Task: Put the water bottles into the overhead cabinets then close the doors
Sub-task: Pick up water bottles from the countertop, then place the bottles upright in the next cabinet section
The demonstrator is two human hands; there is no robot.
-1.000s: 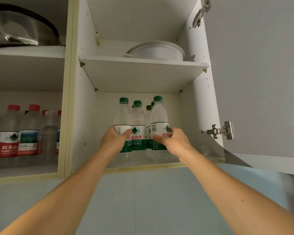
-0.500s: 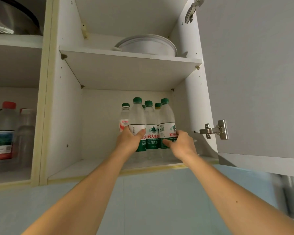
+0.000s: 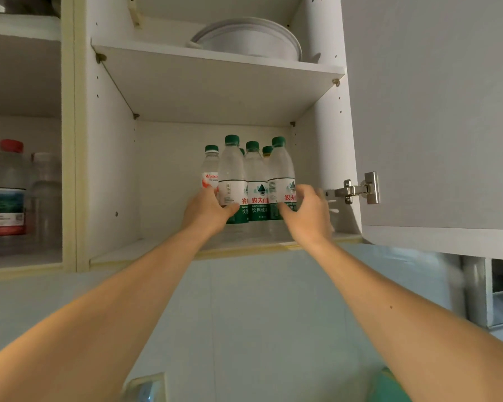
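- overhead cabinets fill the view, seen from below; the open compartment has a lower shelf [image 3: 145,250] and an upper shelf carrying a white basin [image 3: 249,39].
- green-capped water bottles [image 3: 257,181] stand upright in a tight cluster at the right of the lower shelf, close to the right wall.
- left hand [image 3: 206,208] grips the left front bottle, thumb across its label.
- right hand [image 3: 308,213] is blurred; its fingers curl beside the right front bottle, and i cannot tell if they hold it.
- cabinet door [image 3: 436,111] hangs open on its hinge [image 3: 360,188], so closing is not yet done.
- risk, as i judge it: a clumsy release could tip a front bottle off the edge, since the cluster sits near the shelf lip.
- red-capped bottles [image 3: 6,192] fill the neighbouring compartment at left.
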